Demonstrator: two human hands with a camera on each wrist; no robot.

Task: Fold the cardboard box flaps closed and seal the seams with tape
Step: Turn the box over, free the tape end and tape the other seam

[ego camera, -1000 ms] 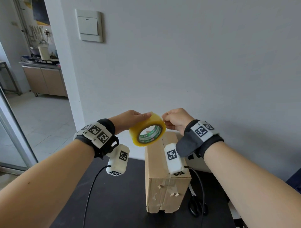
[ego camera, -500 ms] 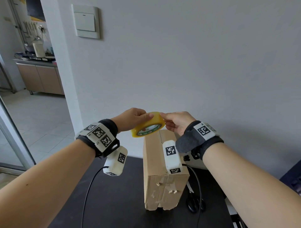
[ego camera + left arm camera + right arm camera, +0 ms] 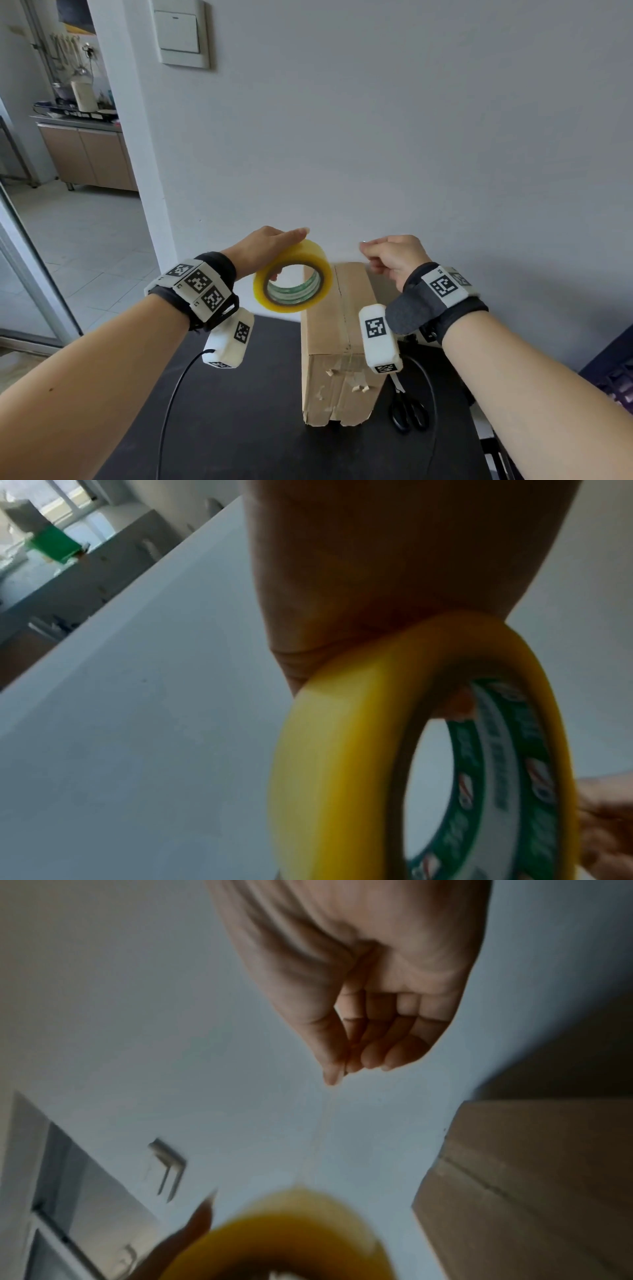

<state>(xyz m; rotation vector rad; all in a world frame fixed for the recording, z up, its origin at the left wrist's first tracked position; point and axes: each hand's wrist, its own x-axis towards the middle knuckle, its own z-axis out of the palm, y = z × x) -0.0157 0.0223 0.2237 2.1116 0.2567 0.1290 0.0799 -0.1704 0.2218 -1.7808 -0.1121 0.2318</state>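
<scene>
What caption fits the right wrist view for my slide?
Right hand pinches a thin clear tape strip drawn from the yellow roll, beside the cardboard box.

Tape roll [image 3: 293,275]: glossy translucent yellow film, smooth; printed green-and-white paper core inside. Pulled strip [image 3: 316,1133] thin, clear, near-invisible against the wall.

Cardboard box [image 3: 337,346]: matt brown corrugated board; near face scuffed, top paper layer torn away in small pale flecks.

Table [image 3: 260,411], under the box: matt black, smooth.

Scissors [image 3: 407,413], at 3 o'clock of the box: black plastic handles, slight sheen.

Wristbands [image 3: 423,301]: dark woven cloth, matt; white matt plastic blocks with printed markers.

Wall [image 3: 411,137]: matt painted plaster.

Switch plate [image 3: 180,32]: smooth off-white plastic.
</scene>
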